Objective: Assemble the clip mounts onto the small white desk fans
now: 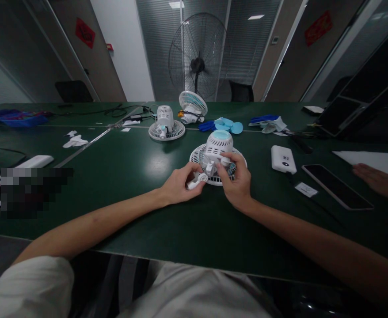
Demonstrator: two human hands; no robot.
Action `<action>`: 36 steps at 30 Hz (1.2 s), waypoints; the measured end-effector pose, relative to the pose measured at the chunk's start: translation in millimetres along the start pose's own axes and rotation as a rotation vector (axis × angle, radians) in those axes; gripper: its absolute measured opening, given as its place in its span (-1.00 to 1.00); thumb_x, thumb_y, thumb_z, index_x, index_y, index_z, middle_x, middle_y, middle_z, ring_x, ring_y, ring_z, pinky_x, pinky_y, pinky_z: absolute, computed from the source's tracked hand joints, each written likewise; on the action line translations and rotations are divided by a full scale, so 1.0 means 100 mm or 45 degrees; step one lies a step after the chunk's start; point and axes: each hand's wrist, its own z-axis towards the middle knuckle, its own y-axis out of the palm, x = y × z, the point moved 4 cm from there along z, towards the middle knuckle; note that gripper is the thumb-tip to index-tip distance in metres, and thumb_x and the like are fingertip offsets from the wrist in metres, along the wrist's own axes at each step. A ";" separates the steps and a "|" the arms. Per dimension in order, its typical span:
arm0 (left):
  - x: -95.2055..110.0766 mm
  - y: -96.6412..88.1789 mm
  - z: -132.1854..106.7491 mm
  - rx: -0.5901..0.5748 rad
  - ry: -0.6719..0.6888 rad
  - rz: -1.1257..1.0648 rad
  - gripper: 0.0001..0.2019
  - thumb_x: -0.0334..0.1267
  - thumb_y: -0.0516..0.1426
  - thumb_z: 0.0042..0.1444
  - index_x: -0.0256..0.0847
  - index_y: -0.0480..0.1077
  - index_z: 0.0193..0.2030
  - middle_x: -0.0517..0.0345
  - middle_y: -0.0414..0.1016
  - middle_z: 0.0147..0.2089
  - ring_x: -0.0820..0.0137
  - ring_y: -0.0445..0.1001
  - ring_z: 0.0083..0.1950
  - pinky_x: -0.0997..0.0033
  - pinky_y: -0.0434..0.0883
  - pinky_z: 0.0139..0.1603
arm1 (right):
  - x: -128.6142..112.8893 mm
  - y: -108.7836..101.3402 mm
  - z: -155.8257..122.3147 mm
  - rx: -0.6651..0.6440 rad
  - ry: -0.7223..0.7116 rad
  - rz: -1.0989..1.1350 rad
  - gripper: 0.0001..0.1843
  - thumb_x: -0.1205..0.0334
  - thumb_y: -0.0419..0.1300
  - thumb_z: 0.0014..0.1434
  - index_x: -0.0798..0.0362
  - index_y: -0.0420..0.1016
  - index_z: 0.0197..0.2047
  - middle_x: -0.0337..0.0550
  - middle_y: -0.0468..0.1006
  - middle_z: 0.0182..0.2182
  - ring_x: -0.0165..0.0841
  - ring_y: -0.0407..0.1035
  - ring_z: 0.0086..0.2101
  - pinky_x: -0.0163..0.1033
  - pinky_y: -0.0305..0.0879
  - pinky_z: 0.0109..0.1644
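A small white fan (218, 152) with a light blue top lies face down on the green table (121, 163), its grille underneath. My left hand (180, 184) is closed around a white plastic bracket (196, 180) at the fan's near left side. My right hand (235, 183) pinches the fan's motor housing from the near right, fingers curled against it. Both forearms reach in from the bottom of the view.
Two more small fans (166, 125) (192, 107) stand farther back, with blue fan blades (227, 126) beside them. A white power bank (283, 159) and a dark phone (336, 186) lie at the right. Another person's hand (378, 181) rests at the far right. A tall pedestal fan (198, 55) stands behind the table.
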 end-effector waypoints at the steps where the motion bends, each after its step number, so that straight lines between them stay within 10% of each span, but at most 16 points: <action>1: 0.00 0.00 0.00 -0.005 -0.006 0.018 -0.69 -0.14 0.24 0.27 -0.16 0.29 0.05 0.31 0.37 -0.38 0.49 0.35 -0.46 0.50 0.26 -0.42 | 0.00 0.00 0.00 0.004 0.012 0.012 -0.69 0.18 0.22 0.37 -0.11 0.43 0.16 -0.10 0.54 0.00 -0.14 0.46 -0.01 0.03 0.43 0.07; 25: -0.04 -0.08 0.03 0.261 -0.189 -0.059 -0.67 -0.15 0.29 0.22 -0.17 0.28 0.00 0.23 0.46 -0.21 0.54 0.39 -0.47 0.52 0.28 -0.48 | -0.10 0.06 0.00 -0.167 -0.023 0.033 -0.74 0.20 0.28 0.34 -0.10 0.48 0.09 -0.14 0.58 -0.08 -0.18 0.51 -0.10 -0.01 0.47 -0.03; 36: 0.07 -0.10 0.04 0.350 0.072 0.041 -0.68 -0.26 0.27 0.26 -0.18 0.40 0.12 -0.03 0.43 0.09 0.28 0.51 -0.01 0.39 0.52 -0.19 | -0.09 0.03 0.02 -0.176 -0.027 -0.006 -0.73 0.20 0.30 0.32 -0.10 0.50 0.07 -0.12 0.58 -0.08 -0.16 0.49 -0.11 0.02 0.48 -0.05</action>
